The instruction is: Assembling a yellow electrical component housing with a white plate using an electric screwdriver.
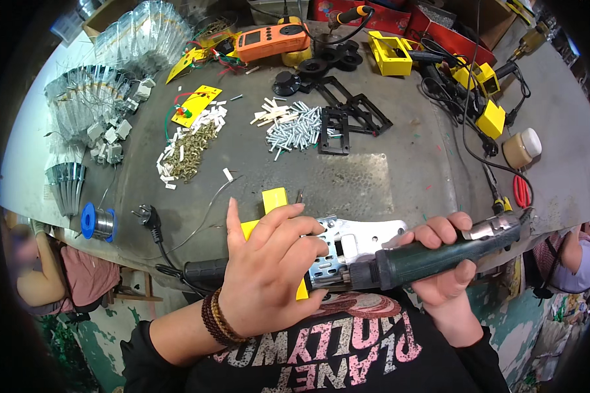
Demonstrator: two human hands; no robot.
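Bright steel lay under the left hand [269, 262]: its fingers were bent over the plate [387, 229] and the thumb sat at the near edge, so that the hand was clamped on the plate, with the little finger standing apart. The right hand [442, 285] was wrapped around the green driver [400, 268], fingers on the far side and thumb on the near side. The plate and a yellow casing [275, 198] were at the near edge of the bench [413, 183], in front of the operator's chest. The driver's nose pointed left, beside the plate and close to the left thumb; whether its bit was seated could not be told. In judgement, good work here called for the driver square to its seat, light and even pressure, a firm left hold and the thumb clear of the bit. Left of the wrist lay a black handle [203, 272] and a plug [149, 216]. Beyond the hands lay silver screws [295, 134], brass screws [190, 157] and black frames [367, 114]. At the far side stood an orange meter [272, 40]; a jar [522, 147] stood to the right.
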